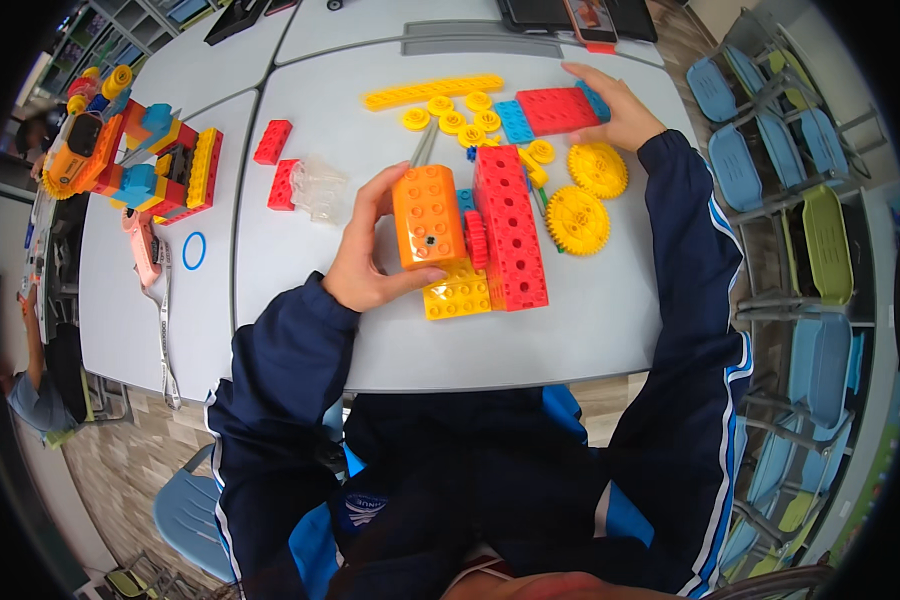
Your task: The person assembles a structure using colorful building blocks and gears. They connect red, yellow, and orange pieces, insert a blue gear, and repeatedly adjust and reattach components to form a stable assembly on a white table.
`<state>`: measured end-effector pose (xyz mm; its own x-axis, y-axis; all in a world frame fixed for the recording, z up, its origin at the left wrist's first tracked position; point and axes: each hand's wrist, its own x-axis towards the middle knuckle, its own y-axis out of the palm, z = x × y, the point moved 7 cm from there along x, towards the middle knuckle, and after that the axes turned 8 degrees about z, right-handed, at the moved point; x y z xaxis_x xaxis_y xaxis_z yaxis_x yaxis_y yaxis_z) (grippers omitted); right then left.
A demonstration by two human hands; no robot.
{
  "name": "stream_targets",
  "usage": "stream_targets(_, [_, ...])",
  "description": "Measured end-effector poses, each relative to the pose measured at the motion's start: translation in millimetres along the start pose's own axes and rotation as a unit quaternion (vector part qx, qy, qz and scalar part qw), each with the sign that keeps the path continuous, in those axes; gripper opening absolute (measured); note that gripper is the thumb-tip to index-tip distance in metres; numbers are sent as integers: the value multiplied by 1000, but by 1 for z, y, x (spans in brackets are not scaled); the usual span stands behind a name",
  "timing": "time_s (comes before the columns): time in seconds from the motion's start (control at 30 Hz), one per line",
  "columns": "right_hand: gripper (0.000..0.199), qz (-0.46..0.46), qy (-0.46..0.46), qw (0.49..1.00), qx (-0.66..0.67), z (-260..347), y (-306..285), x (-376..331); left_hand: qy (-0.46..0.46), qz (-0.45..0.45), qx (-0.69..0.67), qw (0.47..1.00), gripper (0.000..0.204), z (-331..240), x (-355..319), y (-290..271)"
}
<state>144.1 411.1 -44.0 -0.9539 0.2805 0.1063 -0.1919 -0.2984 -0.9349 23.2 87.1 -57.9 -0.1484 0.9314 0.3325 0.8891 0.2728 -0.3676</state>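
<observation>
My left hand (367, 245) grips an orange studded block (430, 218) from its left side, fingers behind and thumb at its lower edge. That block sits on a yellow brick base (457, 298), beside a red gear (476, 240) and a long red beam with holes (511, 230). At the far right of the table, my right hand (620, 112) is closed round the right end of a flat piece made of a red brick (552, 111) with blue bricks (513, 122) at its ends. Two large yellow gears (578, 220) lie below that hand.
Small yellow wheels (452, 122) and a long yellow beam (433, 92) lie behind the build. Red bricks (272, 142) and clear pieces (319, 190) are to the left. A built brick model (150, 150) stands on the left table, near a blue ring (194, 251).
</observation>
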Motion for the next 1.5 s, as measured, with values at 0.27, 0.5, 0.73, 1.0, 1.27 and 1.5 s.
stream_targets(0.27, [84, 108, 27, 993, 40, 10, 23, 28, 0, 3, 18, 1000, 106, -1, -1, -3])
stream_targets(0.5, [66, 21, -42, 998, 39, 21, 14, 29, -1, 8, 19, 1000, 106, -1, 3, -4])
stream_targets(0.73, [62, -86, -37, 986, 135, 48, -39, 7, 62, -16, 92, 994, 109, -24, 4, -12])
stream_targets(1.0, [74, -121, -175, 919, 332, 193, -64, -41, 132, -54, 104, 984, 56, -111, 31, -4])
stream_targets(1.27, [79, -67, -119, 896, 422, 178, -44, -51, -10, -47, -219, 975, 33, -87, 73, 4])
stream_targets(1.5, [50, -91, 37, 804, 586, 114, -30, -79, -38, 66, -51, 996, 34, -58, 84, 13])
